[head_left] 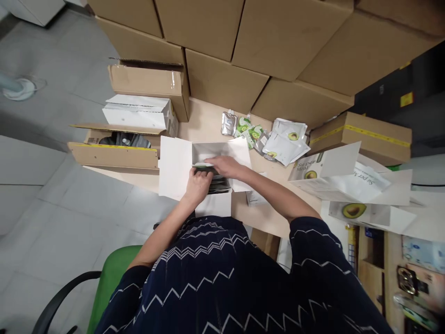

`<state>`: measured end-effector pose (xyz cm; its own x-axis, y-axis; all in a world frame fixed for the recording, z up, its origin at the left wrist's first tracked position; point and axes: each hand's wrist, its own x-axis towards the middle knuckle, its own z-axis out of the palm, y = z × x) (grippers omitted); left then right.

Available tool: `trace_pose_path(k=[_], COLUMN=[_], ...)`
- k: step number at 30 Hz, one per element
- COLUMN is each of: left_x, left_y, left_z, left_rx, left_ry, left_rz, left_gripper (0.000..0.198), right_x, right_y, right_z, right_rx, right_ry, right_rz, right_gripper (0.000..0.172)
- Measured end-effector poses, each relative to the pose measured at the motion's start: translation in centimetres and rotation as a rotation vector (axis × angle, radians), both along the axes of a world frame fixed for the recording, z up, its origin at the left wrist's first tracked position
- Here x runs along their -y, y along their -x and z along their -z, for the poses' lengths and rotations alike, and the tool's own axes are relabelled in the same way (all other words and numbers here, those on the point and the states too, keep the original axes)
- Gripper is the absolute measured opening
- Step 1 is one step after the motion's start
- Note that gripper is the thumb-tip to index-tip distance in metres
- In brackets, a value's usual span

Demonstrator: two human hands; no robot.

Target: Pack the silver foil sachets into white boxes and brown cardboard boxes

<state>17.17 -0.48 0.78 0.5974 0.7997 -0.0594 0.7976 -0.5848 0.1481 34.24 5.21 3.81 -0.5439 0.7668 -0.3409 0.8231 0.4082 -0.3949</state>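
Note:
An open white carton (175,167) with its flaps spread stands in front of me on the table. Flat packets (219,183) stand on edge in a row inside it. My left hand (200,184) is over the near left side of the carton, fingers curled over the top edge of a packet. From the right, my right hand (224,166) reaches in, its fingers closed at the top of the same packet (200,164). The fingertips of both hands are partly hidden in the carton.
Brown cartons (225,79) are stacked along the back. Silver and green pouches (248,130) and white avocado packets (287,139) lie behind the carton. Open boxes stand left (114,153) and right (323,174). A green chair (116,273) is at lower left.

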Motion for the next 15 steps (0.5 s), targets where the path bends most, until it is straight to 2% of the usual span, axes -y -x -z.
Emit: trace_pose_path(k=[3,5,9,12,15], left_x=[0.2,0.2,0.3,0.2,0.2], left_y=[0.0,0.0,0.1,0.2,0.4], left_z=[-0.1,-0.2,-0.2,-0.2,-0.2], left_rx=[0.017,0.023,0.038,0.047,0.073], left_ry=[0.004,0.004,0.014,0.022,0.025], left_rz=[-0.004,-0.009,-0.01,-0.004,-0.006], left_gripper=[0.031,0.03,0.031,0.031,0.029], right_x=[-2.6,-4.4,-7.5,-8.8,-9.1], right_y=[0.9,1.6,3.4,4.2,4.4], right_z=[0.6,0.9,3.0,5.0,6.2], right_rx=[0.106,0.166,0.373,0.4,0.389], right_ry=[0.25,0.362,0.35,0.384,0.422], right_rz=[-0.174,-0.216,-0.016,0.087,0.167], right_gripper=[0.036,0.038,0.033,0.038,0.042])
